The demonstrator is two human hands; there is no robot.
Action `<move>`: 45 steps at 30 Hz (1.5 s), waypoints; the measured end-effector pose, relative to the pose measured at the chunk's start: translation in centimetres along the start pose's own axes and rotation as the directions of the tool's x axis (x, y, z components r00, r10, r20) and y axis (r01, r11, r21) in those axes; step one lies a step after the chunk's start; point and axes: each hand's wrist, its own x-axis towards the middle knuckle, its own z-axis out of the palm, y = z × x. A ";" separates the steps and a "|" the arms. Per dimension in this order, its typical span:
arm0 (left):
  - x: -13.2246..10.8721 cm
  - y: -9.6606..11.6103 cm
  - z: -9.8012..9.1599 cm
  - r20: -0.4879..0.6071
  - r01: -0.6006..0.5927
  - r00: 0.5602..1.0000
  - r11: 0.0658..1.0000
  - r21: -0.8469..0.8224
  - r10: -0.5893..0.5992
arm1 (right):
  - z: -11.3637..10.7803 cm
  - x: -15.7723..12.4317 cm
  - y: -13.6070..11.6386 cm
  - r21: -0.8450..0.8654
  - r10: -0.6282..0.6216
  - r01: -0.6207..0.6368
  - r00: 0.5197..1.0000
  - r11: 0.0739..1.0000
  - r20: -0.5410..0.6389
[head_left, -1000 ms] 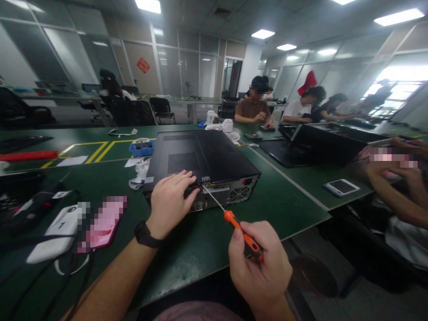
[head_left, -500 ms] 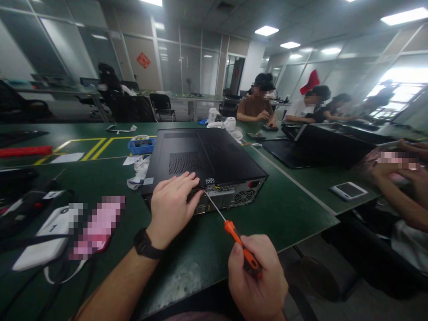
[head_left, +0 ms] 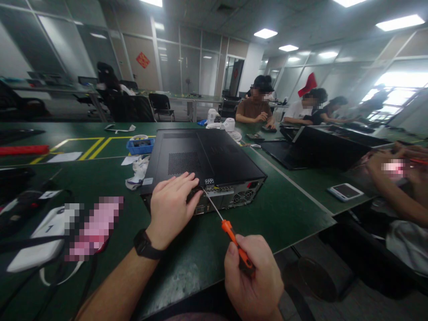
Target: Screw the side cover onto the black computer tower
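A black computer case (head_left: 227, 156) lies flat on the green table (head_left: 287, 214), its rear panel with a fan grille facing me. My left hand (head_left: 172, 205) rests on the case's near left corner, fingers over the top edge, thumb by the rear edge. My right hand (head_left: 252, 272) is closed round the handle of an orange and black screwdriver (head_left: 230, 232). The screwdriver's shaft points up and left, its tip at the rear edge of the case beside my left thumb. The screw or slot under the tip is too small to make out.
Left of the case are a blue bin (head_left: 140, 146), a crumpled white glove (head_left: 137, 173), a pink item (head_left: 100, 225) and cables. A phone (head_left: 345, 191) lies right, near another person's arm (head_left: 388, 191). An opened black case (head_left: 334, 145) stands behind it.
My right hand and the screwdriver handle have shifted slightly left, while the tip stays at the same spot. The view has turned a little. At the right, the other person's hands have moved.
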 end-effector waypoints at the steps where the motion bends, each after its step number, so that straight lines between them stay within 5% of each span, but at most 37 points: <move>1: 0.0 0.0 0.0 0.003 0.002 1.000 1.000 -0.002 -0.002 | -0.1 0.0 -0.1 -0.021 0.010 -0.010 1.000 1.000 0.014; 13: 0.0 0.0 0.0 0.013 0.010 1.000 1.000 -0.010 -0.010 | -0.4 -0.5 -0.4 -0.046 -0.054 0.057 0.996 0.997 0.068; 20: -0.1 0.0 0.1 -0.002 0.008 1.000 1.000 0.003 -0.008 | -0.1 -1.0 -0.5 0.039 0.017 -0.016 0.999 0.999 -0.033; 25: -0.1 0.1 0.1 0.006 0.006 1.000 1.000 -0.001 -0.006 | -0.2 -0.8 -0.7 0.011 0.018 -0.019 0.997 1.000 0.079; 31: -0.2 0.0 0.1 0.016 0.028 0.999 0.999 -0.020 -0.028 | 0.1 -1.3 -0.7 0.120 0.086 -0.086 0.996 0.989 -0.001; 36: -0.1 0.1 0.1 0.004 0.014 1.000 1.000 -0.005 -0.014 | -0.1 -1.7 -0.6 -0.099 0.044 -0.044 0.999 0.994 -0.004; 41: 0.0 0.2 0.0 0.003 0.008 1.000 1.000 0.001 -0.008 | -0.1 -0.9 -0.8 0.074 0.054 -0.054 0.999 0.996 -0.002; 45: -0.1 0.2 0.1 0.016 0.027 1.000 1.000 -0.008 -0.027 | 0.1 -0.7 -0.8 0.021 0.081 -0.082 0.996 0.996 0.041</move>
